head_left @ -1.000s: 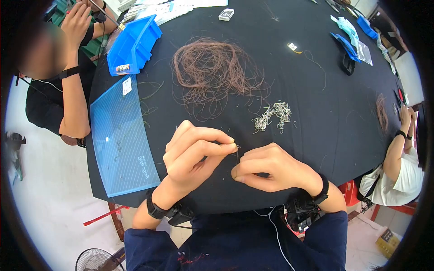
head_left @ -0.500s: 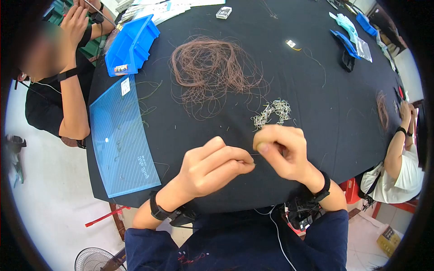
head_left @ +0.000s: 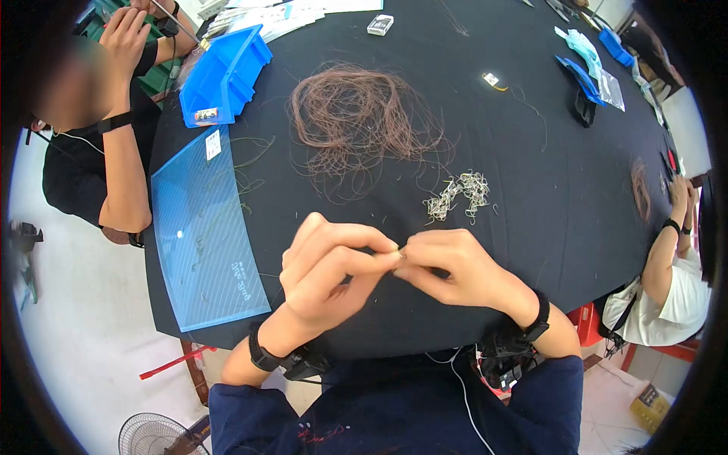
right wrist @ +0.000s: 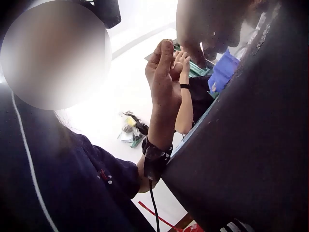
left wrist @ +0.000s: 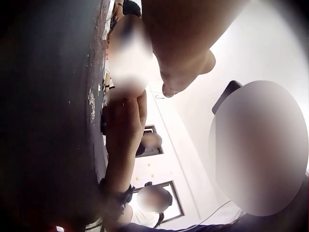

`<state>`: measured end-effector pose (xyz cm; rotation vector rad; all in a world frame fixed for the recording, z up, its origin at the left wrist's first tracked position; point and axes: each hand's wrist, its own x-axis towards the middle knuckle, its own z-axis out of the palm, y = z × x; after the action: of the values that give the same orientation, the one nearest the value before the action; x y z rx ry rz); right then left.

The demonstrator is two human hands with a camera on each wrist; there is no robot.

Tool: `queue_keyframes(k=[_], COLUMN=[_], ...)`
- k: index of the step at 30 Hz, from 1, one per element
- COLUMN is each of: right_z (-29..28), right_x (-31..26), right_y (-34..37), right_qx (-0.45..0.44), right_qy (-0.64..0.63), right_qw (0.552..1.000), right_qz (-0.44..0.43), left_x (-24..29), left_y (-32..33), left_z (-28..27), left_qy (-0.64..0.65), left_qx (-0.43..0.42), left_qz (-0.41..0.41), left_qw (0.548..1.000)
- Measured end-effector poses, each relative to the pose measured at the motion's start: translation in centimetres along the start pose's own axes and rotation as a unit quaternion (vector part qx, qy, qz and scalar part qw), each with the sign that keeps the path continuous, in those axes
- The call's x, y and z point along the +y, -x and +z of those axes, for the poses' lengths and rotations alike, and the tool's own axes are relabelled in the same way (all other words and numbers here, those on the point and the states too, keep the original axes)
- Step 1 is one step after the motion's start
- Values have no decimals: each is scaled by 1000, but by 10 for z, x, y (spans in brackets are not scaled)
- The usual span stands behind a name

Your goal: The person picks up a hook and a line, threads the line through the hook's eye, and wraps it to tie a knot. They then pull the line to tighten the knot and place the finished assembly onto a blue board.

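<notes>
My left hand (head_left: 334,265) pinches a tiny fish hook (left wrist: 159,96) between thumb and forefinger, above the near part of the black table. Right beside it, my right hand (head_left: 459,265) has thumb and forefinger pinched together at the hook, on a thin fishing line mostly hidden by the fingers. In the head view the fingertips of both hands meet. Beyond them lies a pile of silvery fish hooks (head_left: 459,196), tangled together. A loose, wide coil of brown fishing line (head_left: 356,114) spreads farther back on the cloth.
A blue translucent file folder (head_left: 205,235) lies at the left, with a blue parts bin (head_left: 226,76) behind it. A small white box (head_left: 380,25) and a small tag (head_left: 491,79) sit farther back. Other people sit at the left and right edges of the table.
Half a second ago the hands were apart and farther right, a thin line stretched between them. Both have since moved left, and their fingertips have come together.
</notes>
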<state>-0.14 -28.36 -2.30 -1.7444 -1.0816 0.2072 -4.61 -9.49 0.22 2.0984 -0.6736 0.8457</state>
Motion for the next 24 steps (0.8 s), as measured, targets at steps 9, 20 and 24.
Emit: queue_keyframes(k=[9, 20, 24], right_z=[6, 6, 4], right_x=[-7, -6, -6], right_y=[4, 6, 7], right_qx=[29, 52, 59], right_qy=[141, 130, 109], right_qw=[979, 977, 979], right_qz=[-143, -159, -163], left_x=[-5, -8, -7], left_y=[0, 0, 0], left_z=[0, 3, 2], left_qy=[-42, -45, -54], left_qx=[13, -5, -24], left_qz=[8, -5, -12], left_qw=[999, 999, 998])
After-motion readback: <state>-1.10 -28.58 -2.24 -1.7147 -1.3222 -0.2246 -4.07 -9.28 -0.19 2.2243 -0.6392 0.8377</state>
